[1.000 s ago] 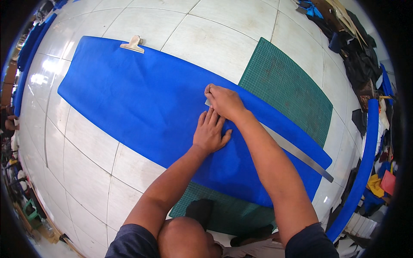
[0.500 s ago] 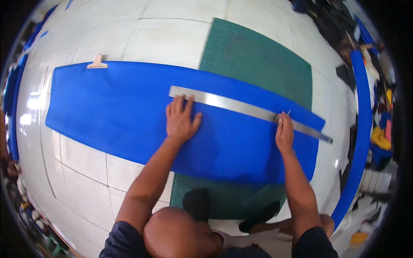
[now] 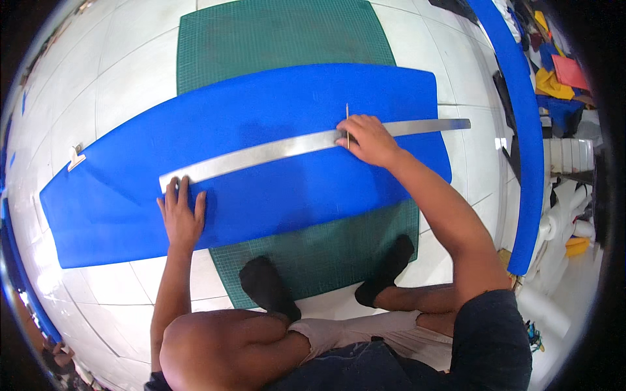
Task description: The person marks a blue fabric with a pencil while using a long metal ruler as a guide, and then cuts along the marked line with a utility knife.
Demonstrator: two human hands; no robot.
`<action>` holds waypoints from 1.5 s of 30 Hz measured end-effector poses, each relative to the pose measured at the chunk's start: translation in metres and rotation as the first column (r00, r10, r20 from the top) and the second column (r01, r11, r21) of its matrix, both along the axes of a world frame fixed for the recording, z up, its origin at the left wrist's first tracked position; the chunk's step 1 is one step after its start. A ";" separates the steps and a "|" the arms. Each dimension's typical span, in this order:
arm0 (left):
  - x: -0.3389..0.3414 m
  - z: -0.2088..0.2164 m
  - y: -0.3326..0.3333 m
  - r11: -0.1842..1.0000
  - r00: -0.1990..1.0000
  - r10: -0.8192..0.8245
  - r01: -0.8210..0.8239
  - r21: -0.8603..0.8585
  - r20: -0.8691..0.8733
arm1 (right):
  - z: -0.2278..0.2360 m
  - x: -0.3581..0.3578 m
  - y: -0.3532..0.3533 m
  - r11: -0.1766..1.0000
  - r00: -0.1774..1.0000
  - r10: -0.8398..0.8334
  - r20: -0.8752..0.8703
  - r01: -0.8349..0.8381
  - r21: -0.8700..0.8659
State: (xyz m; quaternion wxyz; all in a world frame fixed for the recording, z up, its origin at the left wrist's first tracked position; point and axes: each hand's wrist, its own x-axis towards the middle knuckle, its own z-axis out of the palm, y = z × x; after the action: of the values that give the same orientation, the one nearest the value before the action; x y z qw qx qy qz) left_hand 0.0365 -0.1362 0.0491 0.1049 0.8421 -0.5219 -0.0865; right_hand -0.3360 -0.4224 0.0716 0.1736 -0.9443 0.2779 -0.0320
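Observation:
A long sheet of blue cloth-like material point(image 3: 313, 182) lies flat in front of me. Across it rests a long metal ruler point(image 3: 261, 151), its right end reaching past the sheet's right edge. My left hand point(image 3: 182, 218) has its fingers spread, with fingertips on the ruler's left end. Farther right, my right hand point(image 3: 368, 140) is closed on a thin pen-like stick point(image 3: 347, 116) that points away from me. That hand also rests against the ruler, where a small dark spot shows by the fingertips. A metal clip point(image 3: 76, 158) grips the sheet's far left edge.
Under the sheet are a far green cutting mat point(image 3: 280, 39) and a near one point(image 3: 313, 260), on white floor tiles point(image 3: 134, 49). My socked feet stand on the near mat. A long blue strip point(image 3: 531, 150) and piled scraps point(image 3: 554, 85) lie at the right.
My view has turned. The ruler's right part has shifted nearer to me across the sheet, away from its far right corner. Both hands have moved with the ruler; the right still holds the stick.

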 end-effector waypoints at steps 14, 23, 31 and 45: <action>-0.052 -0.006 0.106 0.996 0.994 0.084 -0.085 -0.010 -0.063 | 0.008 -0.078 0.100 0.961 0.994 0.077 -0.078 -0.053 0.270; -0.047 -0.021 0.128 0.997 0.997 0.039 -0.042 -0.063 -0.062 | 0.005 -0.086 0.108 0.965 0.996 0.079 -0.036 -0.068 0.253; -0.044 -0.024 0.128 0.994 0.996 0.031 -0.039 -0.099 -0.080 | -0.003 -0.091 0.112 0.969 0.997 0.076 -0.013 -0.071 0.235; -0.043 -0.021 0.128 0.995 0.993 0.041 -0.051 -0.081 -0.115 | -0.007 -0.094 0.114 0.968 0.999 0.041 0.030 -0.047 0.248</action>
State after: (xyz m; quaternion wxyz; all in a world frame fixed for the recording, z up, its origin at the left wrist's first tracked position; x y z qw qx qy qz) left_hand -0.0062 -0.0087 0.0281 0.1714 0.8425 -0.4988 -0.1097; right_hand -0.4296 -0.3081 0.0645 0.2948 -0.9205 0.2566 -0.0046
